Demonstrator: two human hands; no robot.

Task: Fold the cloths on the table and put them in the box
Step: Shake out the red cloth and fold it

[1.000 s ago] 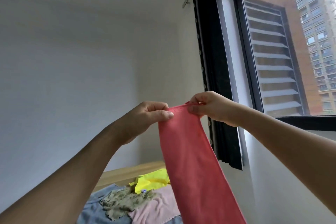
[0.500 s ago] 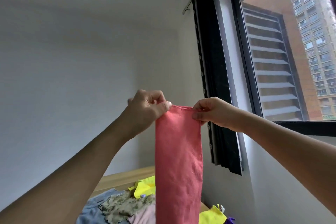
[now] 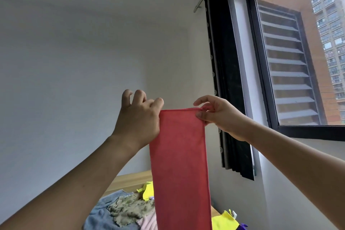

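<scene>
Head view: the left hand (image 3: 138, 119) pinches the top left corner of a red cloth (image 3: 180, 166) and the right hand (image 3: 217, 115) pinches the top right, spare fingers loose. The cloth hangs as a long strip above the worktop (image 3: 130, 180), where more cloths (image 3: 121, 209) lie heaped.

- Daylight enters through the window (image 3: 298, 58) on the right, evenly bright.
- The wall (image 3: 74, 80) is softly lit, without hard shadows.
- Wide-angle bending tilts the window frame.
- Focus is sharp; no glare.
</scene>
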